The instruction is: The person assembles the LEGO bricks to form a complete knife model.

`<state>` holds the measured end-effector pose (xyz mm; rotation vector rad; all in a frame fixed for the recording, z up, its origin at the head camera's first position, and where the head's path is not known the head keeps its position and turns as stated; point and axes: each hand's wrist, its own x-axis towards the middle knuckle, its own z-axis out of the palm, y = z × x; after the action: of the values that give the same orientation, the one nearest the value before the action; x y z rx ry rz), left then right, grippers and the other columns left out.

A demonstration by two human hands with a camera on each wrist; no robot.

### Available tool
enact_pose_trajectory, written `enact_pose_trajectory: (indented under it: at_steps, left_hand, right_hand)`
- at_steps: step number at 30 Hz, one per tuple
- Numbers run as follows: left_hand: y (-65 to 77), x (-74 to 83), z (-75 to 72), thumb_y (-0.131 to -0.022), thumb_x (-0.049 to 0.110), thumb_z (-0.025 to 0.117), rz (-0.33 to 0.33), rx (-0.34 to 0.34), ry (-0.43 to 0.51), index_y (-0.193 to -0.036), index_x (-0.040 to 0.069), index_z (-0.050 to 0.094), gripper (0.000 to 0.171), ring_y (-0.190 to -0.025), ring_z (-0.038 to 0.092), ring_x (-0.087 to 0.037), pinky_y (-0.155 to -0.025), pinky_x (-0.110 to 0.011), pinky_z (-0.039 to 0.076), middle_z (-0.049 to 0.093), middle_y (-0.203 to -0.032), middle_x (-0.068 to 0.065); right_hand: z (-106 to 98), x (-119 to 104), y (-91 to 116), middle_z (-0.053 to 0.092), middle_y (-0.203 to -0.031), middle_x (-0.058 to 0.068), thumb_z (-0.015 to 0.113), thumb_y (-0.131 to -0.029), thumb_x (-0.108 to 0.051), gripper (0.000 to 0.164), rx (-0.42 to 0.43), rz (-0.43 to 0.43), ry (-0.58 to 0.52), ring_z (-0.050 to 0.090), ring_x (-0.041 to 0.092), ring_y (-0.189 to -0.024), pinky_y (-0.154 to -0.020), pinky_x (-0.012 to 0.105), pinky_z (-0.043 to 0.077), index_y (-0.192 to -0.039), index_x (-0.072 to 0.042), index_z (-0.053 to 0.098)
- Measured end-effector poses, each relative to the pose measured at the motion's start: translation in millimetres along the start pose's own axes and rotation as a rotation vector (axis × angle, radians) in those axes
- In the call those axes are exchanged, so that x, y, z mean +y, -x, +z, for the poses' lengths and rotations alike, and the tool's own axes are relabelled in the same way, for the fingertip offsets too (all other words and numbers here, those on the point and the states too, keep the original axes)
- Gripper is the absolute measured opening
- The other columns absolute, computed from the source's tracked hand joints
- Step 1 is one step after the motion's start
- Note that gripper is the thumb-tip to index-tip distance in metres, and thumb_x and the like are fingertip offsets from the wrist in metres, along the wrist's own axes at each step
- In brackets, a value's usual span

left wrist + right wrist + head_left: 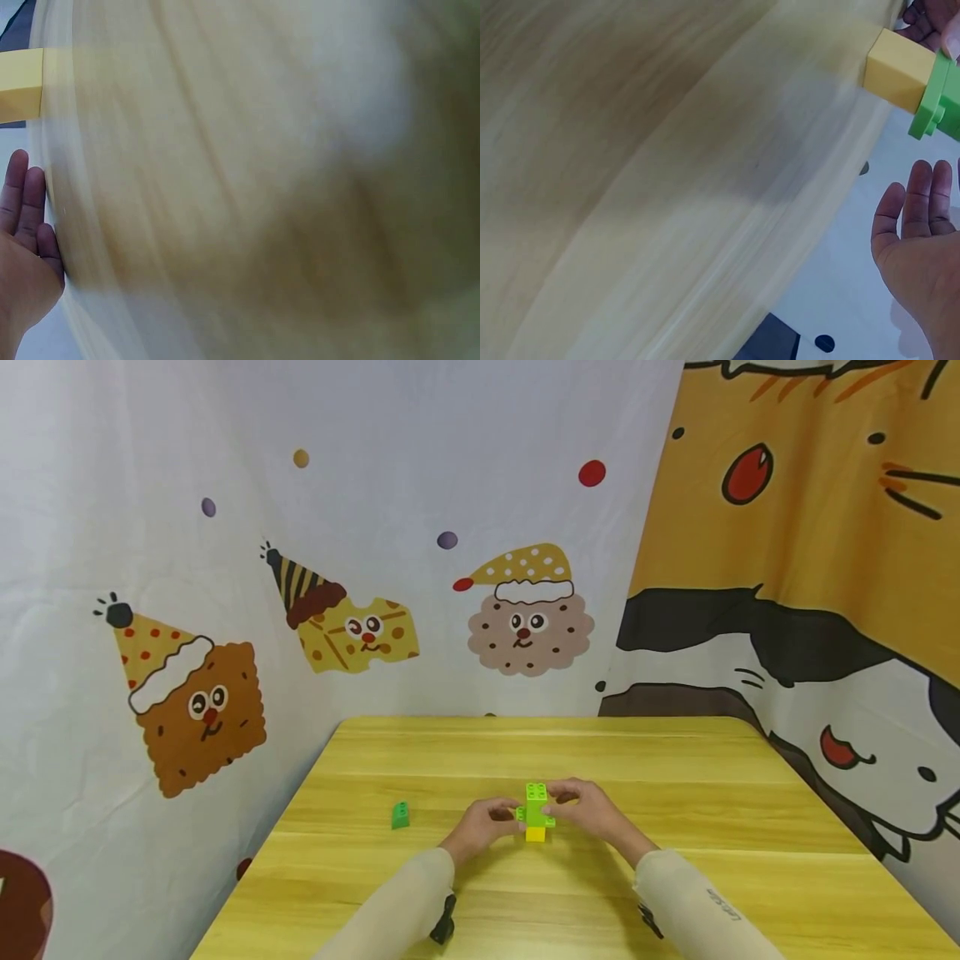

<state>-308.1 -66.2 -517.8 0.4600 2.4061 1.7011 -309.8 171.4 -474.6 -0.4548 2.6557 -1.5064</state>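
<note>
Left grip (pixel 483 822) is pinching the left side of the block stack (pixel 536 812): yellow block (pixel 536 834) at the bottom, green pieces above. Right grip (pixel 592 812) is touching the right side; can't tell if it's grasping. Stack is standing upright between both, over the surface (pixel 450 747); contact unclear. Loose green block (pixel 401 816) is lying left of the left grip.

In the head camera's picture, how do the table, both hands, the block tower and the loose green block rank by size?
1. Table
2. Left hand and right hand: too alike to rank
3. Tower
4. Loose green block
</note>
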Motion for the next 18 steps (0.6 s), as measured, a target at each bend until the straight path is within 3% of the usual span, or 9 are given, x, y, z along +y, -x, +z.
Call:
enact_pose_trajectory:
  at_steps: [9,18]
  left_hand:
    - [-1.2,-0.9,0.3,-0.087,0.028,0.079,-0.008,0.009,-0.007,-0.119,0.017,0.071,0.035,-0.091,0.058,-0.019,-0.075,-0.036,0.048,0.065,-0.101,-0.003]
    - [-1.0,-1.2,1.0,-0.087,0.027,0.079,-0.001,0.009,-0.004,-0.12,0.014,0.07,0.036,-0.091,0.058,-0.019,-0.075,-0.035,0.049,0.065,-0.101,-0.003]
  right_hand:
    - [-4.1,13.2,1.7,0.064,-0.122,0.012,0.08,-0.086,-0.023,0.047,0.015,0.05,0.012,0.06,0.025,-0.105,-0.086,0.043,0.052,-0.127,-0.004,0.067]
    - [0.7,25.9,5.4,0.064,-0.117,0.009,0.08,-0.085,-0.023,0.051,-0.043,0.082,0.002,0.06,0.023,-0.101,-0.087,0.042,0.051,-0.129,-0.004,0.064]
